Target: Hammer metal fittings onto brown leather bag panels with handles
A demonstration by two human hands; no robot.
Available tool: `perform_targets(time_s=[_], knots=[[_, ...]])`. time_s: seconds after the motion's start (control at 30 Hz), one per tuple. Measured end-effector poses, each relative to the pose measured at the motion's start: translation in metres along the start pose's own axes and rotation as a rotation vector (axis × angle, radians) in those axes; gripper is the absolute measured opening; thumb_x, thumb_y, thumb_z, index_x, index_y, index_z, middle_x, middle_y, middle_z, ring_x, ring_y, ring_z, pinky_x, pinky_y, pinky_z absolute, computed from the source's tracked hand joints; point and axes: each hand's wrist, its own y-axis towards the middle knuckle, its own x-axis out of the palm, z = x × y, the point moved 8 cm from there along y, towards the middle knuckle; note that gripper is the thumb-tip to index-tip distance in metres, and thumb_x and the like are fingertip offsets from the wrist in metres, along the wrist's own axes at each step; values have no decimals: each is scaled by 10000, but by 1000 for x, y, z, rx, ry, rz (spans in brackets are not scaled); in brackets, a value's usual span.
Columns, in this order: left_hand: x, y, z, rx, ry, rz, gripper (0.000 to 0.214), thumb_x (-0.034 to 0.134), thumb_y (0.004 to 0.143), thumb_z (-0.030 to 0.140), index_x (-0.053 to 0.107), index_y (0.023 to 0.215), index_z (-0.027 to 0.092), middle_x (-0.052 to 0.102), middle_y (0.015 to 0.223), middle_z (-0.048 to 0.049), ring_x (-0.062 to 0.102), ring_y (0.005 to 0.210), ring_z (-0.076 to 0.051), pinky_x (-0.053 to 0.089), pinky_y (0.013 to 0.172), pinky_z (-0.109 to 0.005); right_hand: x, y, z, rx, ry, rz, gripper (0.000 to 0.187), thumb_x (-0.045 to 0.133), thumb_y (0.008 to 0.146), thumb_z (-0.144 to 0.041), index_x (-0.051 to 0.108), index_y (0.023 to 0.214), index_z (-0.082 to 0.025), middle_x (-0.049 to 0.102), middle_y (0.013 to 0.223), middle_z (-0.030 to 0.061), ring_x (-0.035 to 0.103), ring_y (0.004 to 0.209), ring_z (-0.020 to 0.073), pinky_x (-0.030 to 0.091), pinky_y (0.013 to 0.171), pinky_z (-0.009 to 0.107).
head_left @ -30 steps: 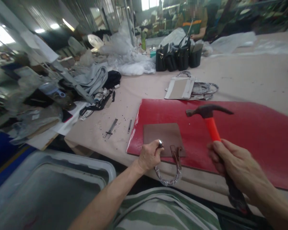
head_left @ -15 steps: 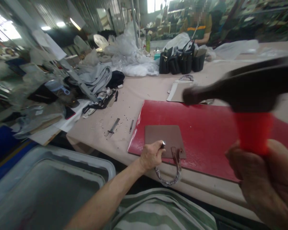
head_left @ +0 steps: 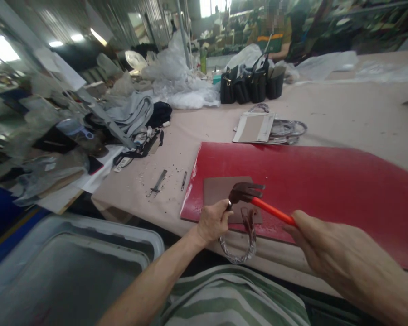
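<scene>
My right hand [head_left: 309, 240] grips the red handle of a claw hammer [head_left: 272, 210]. The hammer's dark head is down at the top of a small metal punch [head_left: 229, 205], mostly hidden, which my left hand [head_left: 215, 220] pinches upright. Beneath them a brown board [head_left: 216, 188] lies near the front edge of a red mat [head_left: 313, 185]. A plastic-wrapped brown strap handle [head_left: 236, 258] loops over the table edge, one end lying on the brown board. My left hand rests at the board's near edge, touching or just above it.
Left of the mat lie a two-pronged metal tool [head_left: 157, 183] and a thin metal rod [head_left: 184, 180]. Behind the mat are pale panels with wrapped handles [head_left: 255, 127]. Black bags [head_left: 250, 86] stand farther back, near a person [head_left: 275, 40]. A grey plastic bin [head_left: 149, 237] is at lower left.
My right hand has swung the hammer down and left, from raised close to the camera onto the punch. My left hand keeps its hold in the same place. The view has shifted slightly.
</scene>
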Motion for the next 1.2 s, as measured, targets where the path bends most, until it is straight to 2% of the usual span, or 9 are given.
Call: perform_targets(time_s=[0.2,0.37,0.43,0.53,0.7,0.77,0.87,1.07,1.2], knots=[[-3,2,-1,0,-31,-20,116,584,910,150,602,1008,209,747,912,-60,754,834,-218,617,744,-304,39,6,66,295,305,-200,418,401,928,-579,454,661,-261,483,509,-10,432,438,148,306,473,295],[-6,5,-1,-41,-107,-71,110,600,913,141,619,1001,204,747,940,-62,745,872,-211,611,799,-313,60,2,116,393,57,-75,256,446,905,-417,563,769,-235,580,643,57,512,549,202,351,534,326],[-8,5,0,-62,-139,-75,121,613,918,152,637,1026,202,750,974,-67,740,900,-210,608,821,-316,63,8,104,288,-64,26,259,468,908,-387,637,925,-191,660,890,149,590,740,266,423,635,378],[-10,4,1,-79,-170,-73,129,622,927,163,658,1046,199,753,988,-66,737,928,-204,604,836,-309,78,20,61,42,-31,116,358,471,961,-384,648,1156,-142,641,1201,208,594,1073,330,479,887,473],[-11,2,6,0,-124,-43,102,596,951,172,676,1014,183,753,933,-63,737,873,-185,605,794,-281,126,30,9,-133,87,19,377,520,952,-296,629,1285,-157,582,1396,177,507,1278,344,403,1074,527],[-12,2,5,2,-126,-30,103,600,951,180,687,1005,179,757,917,-60,738,837,-177,609,771,-271,137,28,7,-124,64,-6,410,517,953,-286,609,1327,-144,558,1435,174,469,1314,354,367,1109,538],[-17,1,-7,-128,-181,15,105,602,958,190,700,995,180,771,915,-52,749,829,-170,619,776,-270,139,27,9,-120,44,-19,414,511,958,-283,605,1332,-132,553,1435,167,455,1319,353,355,1122,523],[-42,-10,-29,-290,-324,214,131,649,965,268,692,1046,175,783,1009,-76,766,956,-213,632,908,-359,139,28,11,-109,45,-29,405,542,932,-264,607,1314,-144,545,1433,154,453,1317,353,359,1129,530],[-36,-23,-43,-455,-432,247,158,686,945,294,686,1038,165,783,976,-77,776,899,-209,650,836,-323,141,28,11,-114,46,-21,405,552,925,-264,603,1309,-147,543,1429,148,448,1328,354,366,1125,538]])
